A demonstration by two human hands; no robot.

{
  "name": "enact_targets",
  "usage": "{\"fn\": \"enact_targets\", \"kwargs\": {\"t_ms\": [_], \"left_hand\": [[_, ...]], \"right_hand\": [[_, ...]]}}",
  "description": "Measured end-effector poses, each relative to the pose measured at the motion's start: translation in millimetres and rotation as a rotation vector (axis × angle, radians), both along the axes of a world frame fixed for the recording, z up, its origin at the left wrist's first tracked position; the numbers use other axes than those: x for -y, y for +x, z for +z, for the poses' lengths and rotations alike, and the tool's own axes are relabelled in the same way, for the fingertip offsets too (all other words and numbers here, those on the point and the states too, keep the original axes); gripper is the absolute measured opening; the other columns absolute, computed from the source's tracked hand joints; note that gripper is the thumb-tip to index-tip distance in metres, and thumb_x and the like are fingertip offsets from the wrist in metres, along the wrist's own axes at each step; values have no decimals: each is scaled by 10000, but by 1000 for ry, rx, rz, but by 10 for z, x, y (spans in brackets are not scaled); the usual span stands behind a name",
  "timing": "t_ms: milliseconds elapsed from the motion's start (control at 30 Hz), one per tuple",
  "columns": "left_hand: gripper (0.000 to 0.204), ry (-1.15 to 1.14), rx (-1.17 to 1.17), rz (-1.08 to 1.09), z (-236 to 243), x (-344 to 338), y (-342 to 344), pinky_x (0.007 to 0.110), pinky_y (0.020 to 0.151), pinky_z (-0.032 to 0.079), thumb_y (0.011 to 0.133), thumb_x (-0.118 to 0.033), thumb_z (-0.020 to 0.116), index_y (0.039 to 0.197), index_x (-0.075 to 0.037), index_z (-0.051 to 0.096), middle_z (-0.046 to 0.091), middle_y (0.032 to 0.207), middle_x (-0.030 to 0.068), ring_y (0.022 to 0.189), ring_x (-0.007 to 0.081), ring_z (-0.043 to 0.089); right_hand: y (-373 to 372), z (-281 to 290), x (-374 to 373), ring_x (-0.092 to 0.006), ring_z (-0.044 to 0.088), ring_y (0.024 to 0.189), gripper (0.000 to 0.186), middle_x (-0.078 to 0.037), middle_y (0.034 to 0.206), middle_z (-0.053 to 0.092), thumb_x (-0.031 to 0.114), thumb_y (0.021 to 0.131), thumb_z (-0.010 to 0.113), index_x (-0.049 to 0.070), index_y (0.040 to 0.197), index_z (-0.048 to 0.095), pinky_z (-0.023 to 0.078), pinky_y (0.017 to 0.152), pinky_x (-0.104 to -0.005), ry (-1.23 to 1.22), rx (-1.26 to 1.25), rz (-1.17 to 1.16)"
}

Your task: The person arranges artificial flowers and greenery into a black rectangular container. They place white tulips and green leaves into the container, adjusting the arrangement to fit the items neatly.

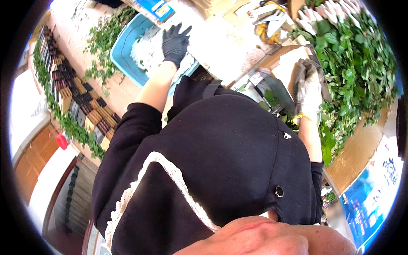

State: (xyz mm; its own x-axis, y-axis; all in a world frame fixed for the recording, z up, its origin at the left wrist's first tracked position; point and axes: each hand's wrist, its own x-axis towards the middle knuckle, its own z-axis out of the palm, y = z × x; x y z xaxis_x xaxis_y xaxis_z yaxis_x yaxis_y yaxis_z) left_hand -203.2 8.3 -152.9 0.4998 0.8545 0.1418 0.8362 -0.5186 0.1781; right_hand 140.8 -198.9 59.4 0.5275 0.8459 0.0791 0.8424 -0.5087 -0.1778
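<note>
The left hand (175,46), in a black glove, is stretched wide, with its fingers apart and its back turned up. I see nothing in its fingers. It is above the far part of a blue tub (120,53), and whether it touches the white scraps (146,49) lying inside, I cannot tell. The right hand (310,87), in a pale glove with dark stains, has its fingers close together, between a grey flap (276,87) and the leafy stems (352,72). Its palm is hidden, so I cannot say how far it is closed or if it grips something.

Beyond the hands there is the table (216,51), whose pale surface is brightly lit and carries small crumbs. A blue box (157,9) rests near the tub, and toward the right lies a yellow and white heap (270,21). The stems are thick with green leaves, and their whitish heads (327,15) point away from the person.

To the left, the floor (121,95) is pinkish, with loose greenery (100,55) upon it. Further out stands a long row of brown and black blocks (85,93), then a brown door (36,146).
</note>
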Motion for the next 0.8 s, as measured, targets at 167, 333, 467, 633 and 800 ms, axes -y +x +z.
{"fn": "enact_targets", "kwargs": {"t_ms": [167, 333, 467, 633, 800], "left_hand": [[639, 91, 47, 319, 322, 363, -760, 485, 1135, 191, 877, -331, 617, 1448, -146, 396, 283, 1515, 167, 1382, 329, 279], [515, -670, 132, -566, 615, 937, 202, 423, 1181, 177, 912, -364, 585, 1381, -179, 484, 351, 1508, 106, 1391, 294, 309], [419, -404, 23, -852, 229, 919, 274, 433, 1153, 242, 901, -321, 579, 1307, -217, 566, 427, 1465, 52, 1339, 254, 400], [347, 166, -152, -84, 701, 356, -342, 431, 1031, 385, 881, -209, 590, 1209, -99, 620, 565, 1287, 143, 1187, 296, 517], [174, -233, 362, -547, 956, 247, 1175, 417, 823, 498, 872, -177, 605, 964, -55, 689, 656, 940, 116, 903, 300, 620]], "right_hand": [[20, -62, 29, -275, 613, 1028, 274, -143, 1084, 655, 257, 960, 582, 31, 1099, 652, 467, 907, -365, 89, -152, 41], [39, -129, -32, -275, 616, 986, 235, -142, 1066, 653, 197, 962, 570, 27, 1095, 663, 478, 875, -360, 63, -142, 78], [-85, 4, -18, -296, 584, 1040, 246, -146, 1086, 631, 224, 961, 564, 30, 1077, 661, 450, 927, -368, -8, -80, -45], [-89, 107, -35, -314, 585, 1112, 303, -146, 1176, 622, 351, 949, 564, 123, 1140, 622, 456, 929, -387, -82, -150, -127], [6, 134, 4, -330, 666, 900, 327, -118, 1150, 637, 439, 942, 524, 183, 1124, 611, 527, 763, -426, -83, 136, -29]]}}
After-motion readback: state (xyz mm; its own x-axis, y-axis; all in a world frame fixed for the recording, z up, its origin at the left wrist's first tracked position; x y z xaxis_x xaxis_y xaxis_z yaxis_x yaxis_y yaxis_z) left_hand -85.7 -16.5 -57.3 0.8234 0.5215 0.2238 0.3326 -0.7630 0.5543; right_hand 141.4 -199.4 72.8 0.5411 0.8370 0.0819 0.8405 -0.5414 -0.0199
